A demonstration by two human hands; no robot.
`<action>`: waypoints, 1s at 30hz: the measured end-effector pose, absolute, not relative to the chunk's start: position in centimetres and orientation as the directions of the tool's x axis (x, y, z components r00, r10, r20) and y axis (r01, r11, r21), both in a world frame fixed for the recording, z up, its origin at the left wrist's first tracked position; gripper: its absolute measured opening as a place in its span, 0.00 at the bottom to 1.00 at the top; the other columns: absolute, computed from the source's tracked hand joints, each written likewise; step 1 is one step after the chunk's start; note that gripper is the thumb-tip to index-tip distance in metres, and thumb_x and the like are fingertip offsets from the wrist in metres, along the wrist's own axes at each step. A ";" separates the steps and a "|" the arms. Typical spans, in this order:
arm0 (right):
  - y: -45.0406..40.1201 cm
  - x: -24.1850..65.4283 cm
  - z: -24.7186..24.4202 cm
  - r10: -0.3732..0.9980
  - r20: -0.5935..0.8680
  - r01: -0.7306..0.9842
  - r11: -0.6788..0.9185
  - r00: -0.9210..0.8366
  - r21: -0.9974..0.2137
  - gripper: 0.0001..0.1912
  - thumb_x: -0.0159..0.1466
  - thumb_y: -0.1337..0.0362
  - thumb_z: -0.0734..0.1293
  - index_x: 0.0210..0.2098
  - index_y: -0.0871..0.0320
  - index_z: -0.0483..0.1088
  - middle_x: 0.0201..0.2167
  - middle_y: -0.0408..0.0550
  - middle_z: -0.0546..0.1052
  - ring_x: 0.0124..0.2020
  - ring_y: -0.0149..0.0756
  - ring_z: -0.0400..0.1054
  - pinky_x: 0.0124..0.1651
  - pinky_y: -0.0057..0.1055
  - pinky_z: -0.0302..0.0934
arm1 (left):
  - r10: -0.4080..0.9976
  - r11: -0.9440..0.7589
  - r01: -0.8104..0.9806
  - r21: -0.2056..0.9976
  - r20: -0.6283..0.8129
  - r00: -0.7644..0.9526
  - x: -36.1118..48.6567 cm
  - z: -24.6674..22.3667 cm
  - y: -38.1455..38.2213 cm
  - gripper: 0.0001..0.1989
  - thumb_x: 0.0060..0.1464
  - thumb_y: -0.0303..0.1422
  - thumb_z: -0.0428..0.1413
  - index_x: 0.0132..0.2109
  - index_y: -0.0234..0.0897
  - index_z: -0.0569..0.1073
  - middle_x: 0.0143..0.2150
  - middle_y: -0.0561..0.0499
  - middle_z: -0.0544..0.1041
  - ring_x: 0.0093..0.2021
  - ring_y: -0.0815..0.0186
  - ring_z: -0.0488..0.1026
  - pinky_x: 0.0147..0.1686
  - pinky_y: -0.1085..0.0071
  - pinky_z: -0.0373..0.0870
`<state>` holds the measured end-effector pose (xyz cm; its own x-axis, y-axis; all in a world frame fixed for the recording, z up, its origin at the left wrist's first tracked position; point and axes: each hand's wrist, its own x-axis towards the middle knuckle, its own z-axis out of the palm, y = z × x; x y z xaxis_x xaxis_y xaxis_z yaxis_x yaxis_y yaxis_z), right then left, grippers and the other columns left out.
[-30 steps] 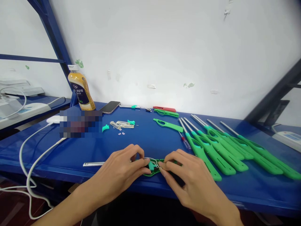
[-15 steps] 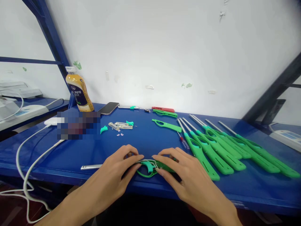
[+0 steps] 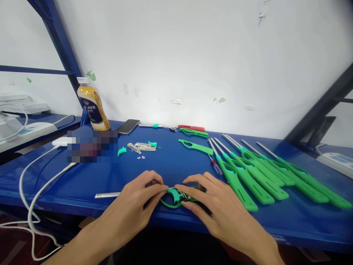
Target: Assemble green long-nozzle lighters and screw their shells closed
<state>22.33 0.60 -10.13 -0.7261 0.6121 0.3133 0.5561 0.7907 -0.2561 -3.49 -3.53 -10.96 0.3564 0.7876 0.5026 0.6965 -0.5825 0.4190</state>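
Observation:
Near the table's front edge lies an opened green utility lighter (image 3: 168, 205), its inside showing a teal trigger (image 3: 174, 195), a thin pale wire and a dark part. Its metal tube (image 3: 107, 195) sticks out to the left beneath my left wrist. My left hand (image 3: 142, 195) is closed, thumb and forefinger pinching the lighter just left of the trigger. My right hand (image 3: 213, 198) bends over the handle end, thumb and forefinger at the wire and dark part. Its palm hides much of the handle; whether the fingertips grip the wire or only touch the lighter is hard to see.
Several assembled green lighters (image 3: 256, 180) lie at the right beside a screwdriver (image 3: 215, 165). Behind are a green shell half (image 3: 195, 146), a red shell (image 3: 191, 127), clear fuel tanks (image 3: 143, 147) and teal triggers. A phone (image 3: 129, 126), drink bottle (image 3: 93, 105) and white cables (image 3: 46, 187) occupy the left.
My right thumb and forefinger have spread apart slightly and shifted left. The wire, looped above the trigger before, now lies lower in the shell, and the dark part shows. My left hand stays nearly still.

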 end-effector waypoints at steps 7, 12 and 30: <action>0.6 22.4 -10.3 0.613 0.324 0.554 0.790 -0.721 -0.262 0.16 0.78 0.57 0.64 0.63 0.44 0.71 0.58 0.47 0.75 0.53 0.46 0.71 0.56 0.47 0.69 | 0.774 -0.593 0.706 0.388 0.518 0.365 -3.6 -11.2 -3.5 0.12 0.75 0.27 0.50 0.52 0.42 0.78 0.49 0.49 0.75 0.45 0.64 0.76 0.45 0.69 0.72; 0.7 22.4 -10.4 0.611 0.324 0.568 0.791 -0.722 -0.226 0.22 0.78 0.56 0.64 0.69 0.44 0.65 0.59 0.46 0.75 0.56 0.47 0.70 0.59 0.51 0.68 | 0.778 -0.585 0.718 0.377 0.511 0.366 -3.4 -11.2 -3.5 0.11 0.75 0.26 0.49 0.52 0.41 0.76 0.49 0.49 0.74 0.45 0.65 0.76 0.46 0.68 0.73; 0.9 22.3 -10.4 0.602 0.316 0.537 0.798 -0.734 -0.275 0.15 0.77 0.59 0.65 0.62 0.45 0.70 0.58 0.44 0.76 0.53 0.44 0.70 0.59 0.48 0.67 | 0.807 -0.546 0.739 0.395 0.486 0.336 -3.5 -11.3 -3.6 0.13 0.75 0.28 0.49 0.61 0.44 0.72 0.52 0.49 0.74 0.48 0.63 0.76 0.48 0.66 0.73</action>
